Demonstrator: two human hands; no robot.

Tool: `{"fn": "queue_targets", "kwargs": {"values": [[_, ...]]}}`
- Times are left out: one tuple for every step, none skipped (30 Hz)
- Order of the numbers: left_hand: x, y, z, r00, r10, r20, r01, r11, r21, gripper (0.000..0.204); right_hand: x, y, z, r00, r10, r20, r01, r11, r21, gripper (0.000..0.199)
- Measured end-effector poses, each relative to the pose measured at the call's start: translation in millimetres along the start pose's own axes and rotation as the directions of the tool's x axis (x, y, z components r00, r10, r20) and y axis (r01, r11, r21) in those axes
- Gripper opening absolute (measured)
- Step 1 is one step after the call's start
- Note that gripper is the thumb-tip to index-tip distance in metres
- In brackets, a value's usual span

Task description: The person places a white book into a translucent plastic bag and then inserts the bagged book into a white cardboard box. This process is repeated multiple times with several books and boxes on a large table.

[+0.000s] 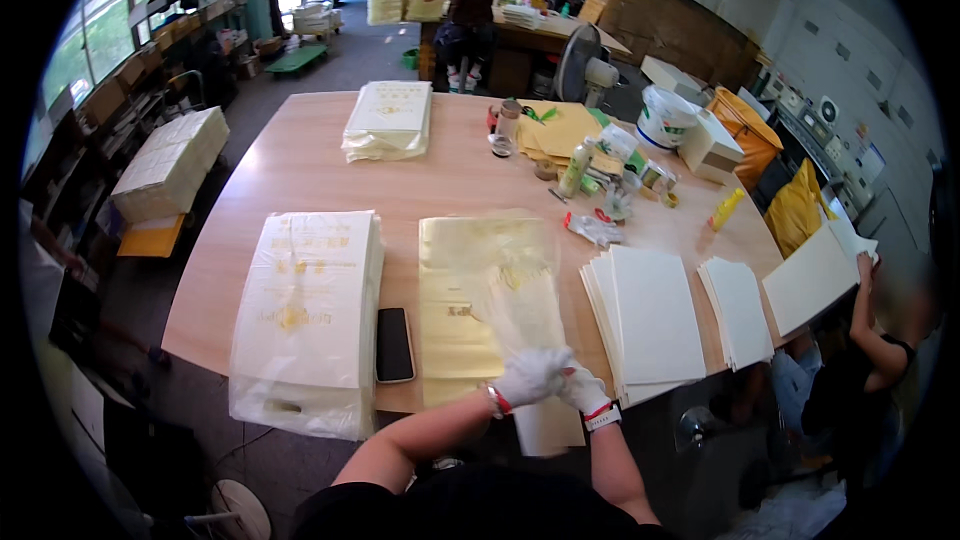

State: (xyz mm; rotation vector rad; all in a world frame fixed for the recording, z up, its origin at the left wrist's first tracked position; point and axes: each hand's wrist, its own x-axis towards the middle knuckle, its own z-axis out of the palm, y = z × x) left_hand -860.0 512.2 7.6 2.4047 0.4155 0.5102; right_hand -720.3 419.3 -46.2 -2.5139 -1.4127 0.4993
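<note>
Both my hands wear white gloves and meet at the table's near edge. My left hand is closed on a clear plastic bag, which is smeared by motion and spreads away from me. My right hand is closed right beside it, apparently on the bag's near end; its fingertips are partly hidden. Under the bag lies a pile of pale yellow printed bags. To their left, a tall stack of white printed folders in clear plastic stands beside a dark phone. White boards lie fanned to my right.
A second bagged stack sits at the table's far side. Bottles, a white bucket, loose gloves and a yellow tube crowd the far right. Smaller boards lie near a co-worker handling a sheet. A fan stands behind.
</note>
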Motion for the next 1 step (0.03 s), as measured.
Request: {"fn": "queue_targets", "kwargs": {"values": [[-7.9,-13.9,-11.5,0.993,-0.114,-0.021,0.116,0.990,0.075,0.040,-14.0,-53.3,-48.9,0.943,0.251,0.218,-0.318,0.874,0.369,0.048]]}}
